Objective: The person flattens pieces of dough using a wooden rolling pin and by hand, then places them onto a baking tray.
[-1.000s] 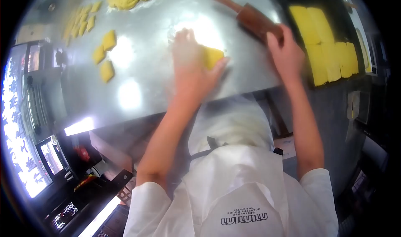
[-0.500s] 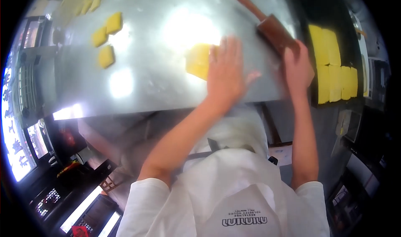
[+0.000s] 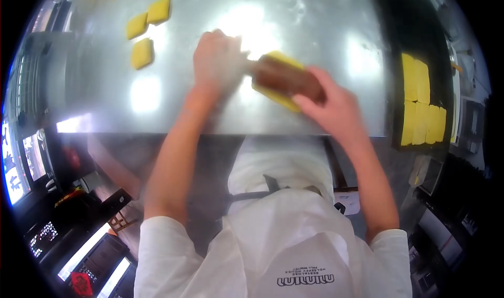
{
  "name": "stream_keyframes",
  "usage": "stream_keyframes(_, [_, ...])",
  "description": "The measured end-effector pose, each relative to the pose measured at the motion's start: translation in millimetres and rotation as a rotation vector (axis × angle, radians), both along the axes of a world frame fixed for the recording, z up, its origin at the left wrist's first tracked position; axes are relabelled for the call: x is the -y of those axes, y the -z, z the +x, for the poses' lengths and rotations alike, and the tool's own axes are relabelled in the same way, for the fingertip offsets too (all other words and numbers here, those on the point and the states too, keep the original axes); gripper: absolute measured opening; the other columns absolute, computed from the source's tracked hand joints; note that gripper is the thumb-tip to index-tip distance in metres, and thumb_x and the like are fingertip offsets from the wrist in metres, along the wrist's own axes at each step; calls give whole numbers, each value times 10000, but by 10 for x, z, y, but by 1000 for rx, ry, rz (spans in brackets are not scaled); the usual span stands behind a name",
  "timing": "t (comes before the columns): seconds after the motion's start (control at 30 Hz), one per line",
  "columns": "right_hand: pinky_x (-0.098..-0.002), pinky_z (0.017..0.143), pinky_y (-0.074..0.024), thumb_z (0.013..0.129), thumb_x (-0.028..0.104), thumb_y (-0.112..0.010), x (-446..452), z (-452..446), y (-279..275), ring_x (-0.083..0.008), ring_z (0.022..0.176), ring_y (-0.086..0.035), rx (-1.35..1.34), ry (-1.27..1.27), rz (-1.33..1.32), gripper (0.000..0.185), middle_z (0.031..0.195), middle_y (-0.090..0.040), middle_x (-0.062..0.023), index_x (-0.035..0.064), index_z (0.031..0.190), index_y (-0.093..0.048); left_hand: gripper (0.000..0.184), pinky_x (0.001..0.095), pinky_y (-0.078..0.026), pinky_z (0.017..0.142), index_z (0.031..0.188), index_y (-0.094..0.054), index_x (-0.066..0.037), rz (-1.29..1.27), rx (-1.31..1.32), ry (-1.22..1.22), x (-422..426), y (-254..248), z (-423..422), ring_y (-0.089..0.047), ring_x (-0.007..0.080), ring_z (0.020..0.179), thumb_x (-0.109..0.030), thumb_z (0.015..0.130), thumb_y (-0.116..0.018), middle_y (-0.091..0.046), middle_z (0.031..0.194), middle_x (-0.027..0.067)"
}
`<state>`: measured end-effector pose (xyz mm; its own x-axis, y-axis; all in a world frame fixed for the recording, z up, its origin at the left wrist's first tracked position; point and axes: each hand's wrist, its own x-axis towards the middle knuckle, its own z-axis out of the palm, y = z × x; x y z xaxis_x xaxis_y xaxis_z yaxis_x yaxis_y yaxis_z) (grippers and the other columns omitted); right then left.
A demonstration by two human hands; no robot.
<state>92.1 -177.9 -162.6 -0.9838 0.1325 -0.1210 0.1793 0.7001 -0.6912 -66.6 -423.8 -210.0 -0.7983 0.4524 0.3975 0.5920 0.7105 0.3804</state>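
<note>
A brown wooden rolling pin (image 3: 281,78) lies across a flat yellow dough piece (image 3: 277,96) on the metal worktop. The dough shows along both long sides of the pin. My left hand (image 3: 216,59), slightly blurred, is closed around the pin's left handle. At the other end, my right hand (image 3: 332,99) grips the pin, with the thumb on the near side and the fingers over the far side. The right handle is hidden in that hand.
Three thick yellow dough pieces (image 3: 142,53) lie left on the metal worktop (image 3: 184,114), with more at the far left edge. On the right, a dark tray (image 3: 388,83) bears several flat yellow dough sheets (image 3: 416,80).
The rolling pin has come from the right side onto the dough, carried by my right hand. My left hand has left the dough, moved left and closed on the pin's other handle.
</note>
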Motion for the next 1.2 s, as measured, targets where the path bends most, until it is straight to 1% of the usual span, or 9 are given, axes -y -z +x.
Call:
stream_keyframes(0.07, [-407,749,-588,889,528,-774,-17,-146,147,-334,838,-757,-29,46,114,608,949,-770,-141,184,1373,-646,161,470,-468,729,1061,-663,-41,-227,-102,79,-7,118,-62,-581,365,838,-182,1019,-597,-579,840,152])
stream_keyframes(0.27, [-450,780,-598,790,638,-812,117,98,109,-375,884,-761,-74,-109,274,859,1025,-777,-190,129,1440,-577,161,519,-457,707,1058,-670,-58,-209,-37,-46,138,180,284,-612,369,836,-193,1006,-598,-624,849,152])
stream_keyframes(0.37, [-439,804,-601,772,631,-831,93,-99,81,-377,900,-761,-25,-58,224,883,1044,-775,-190,113,1440,-576,94,478,-500,656,766,-644,-71,-248,-148,-35,113,106,250,-640,332,760,-119,844,-622,-646,764,144])
stream_keyframes(0.5, [-279,711,-549,882,404,-853,-292,-449,-68,-126,782,-687,166,260,-283,631,902,-750,-69,57,1372,-658,272,454,-562,803,1070,-712,45,417,535,-252,-117,-396,64,-707,358,896,-185,990,-590,-727,932,220])
stream_keyframes(0.53, [-251,656,-508,917,417,-820,-411,-420,-37,-95,738,-649,163,341,-287,580,876,-731,-59,58,1349,-675,310,435,-548,871,1140,-702,30,352,499,-175,-145,-357,59,-698,359,981,-226,1007,-587,-726,1034,206])
stream_keyframes(0.63, [-240,691,-480,1037,422,-679,-588,-248,218,-85,786,-617,-136,504,-297,477,932,-699,-45,47,1332,-676,440,399,-525,993,1260,-684,23,337,624,-38,-300,-230,123,-674,377,1135,-324,989,-672,-713,1226,208])
stream_keyframes(0.8, [-255,800,-495,1040,424,-669,-729,19,167,-113,891,-628,-127,592,-187,476,1037,-703,-55,56,1341,-661,401,430,-543,943,1148,-690,34,-204,673,70,-706,-343,160,-684,356,1110,-239,883,-817,-701,1146,240])
stream_keyframes(0.9, [-302,900,-519,1025,439,-679,-832,160,292,-167,977,-669,-275,504,-53,492,1103,-723,-75,69,1350,-659,386,428,-552,897,1073,-678,46,-251,637,154,-697,-401,131,-697,323,1025,-248,875,-833,-716,1048,215])
stream_keyframes(1.2, [-344,969,-533,986,504,-700,-715,231,151,-250,1063,-721,-154,603,-106,536,1168,-759,-104,130,1368,-669,344,341,-557,779,1165,-690,61,272,700,-36,-336,-193,-123,-697,197,881,-210,958,-735,-745,1008,131])
